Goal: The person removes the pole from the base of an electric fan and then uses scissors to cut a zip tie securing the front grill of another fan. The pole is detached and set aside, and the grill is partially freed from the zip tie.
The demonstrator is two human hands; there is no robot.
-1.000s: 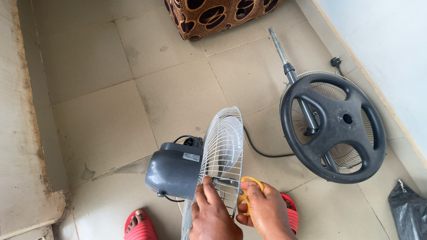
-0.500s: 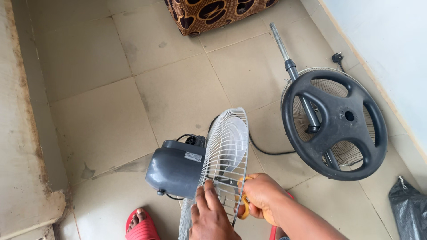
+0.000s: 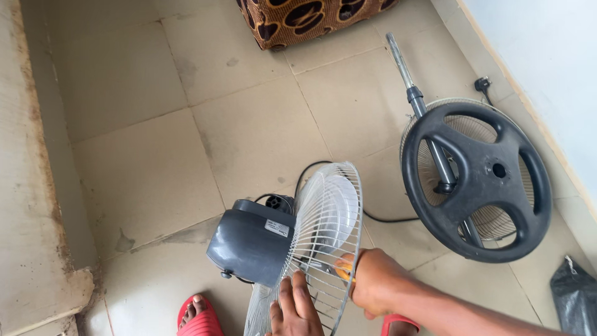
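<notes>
A: Item one?
B: White wire fan guard [image 3: 323, 242], upright on the tiled floor [image 3: 155, 155], fixed to grey motor housing [image 3: 249, 239].
A: Hands?
B: Left hand [image 3: 297, 311], fingers flat against the wires, apparently steadying it. Right hand [image 3: 373, 283] closed round a yellow-handled tool [image 3: 343, 269] at the grille.
A: Nearby?
B: Black round base [image 3: 476, 180] with pole, well apart.

A domestic interior is indicated, most likely a living area. Beige floor tiles [image 3: 249, 124], stained in places, are bounded by a pale painted wall [image 3: 541, 56], and a piece of furniture upholstered in brown patterned fabric [image 3: 305, 18] is seen at the far edge.
</notes>
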